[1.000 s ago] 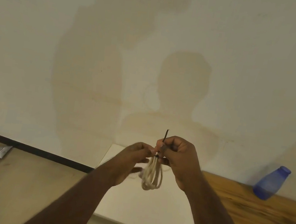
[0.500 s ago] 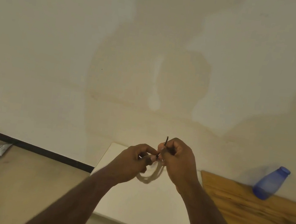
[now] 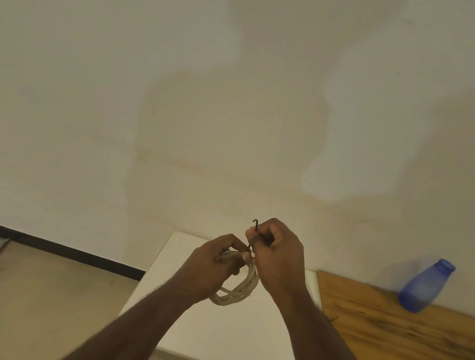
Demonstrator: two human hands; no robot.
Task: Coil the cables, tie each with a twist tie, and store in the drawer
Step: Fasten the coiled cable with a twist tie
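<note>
— What are the fingers doing?

— The left hand (image 3: 212, 267) is curling round the top of one coiled cable (image 3: 238, 291), which is hanging in the air over the white cabinet top (image 3: 239, 337). The right hand (image 3: 276, 257) is pinching one dark twist tie (image 3: 254, 233), its hooked end sticking up.

— Anything else?

— One blue bottle (image 3: 424, 285) is standing on one wooden board (image 3: 407, 347) by the wall.

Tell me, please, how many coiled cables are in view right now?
1: the pale coiled cable, gripped by the left hand above the white table top. Others may lie out of view.
</note>
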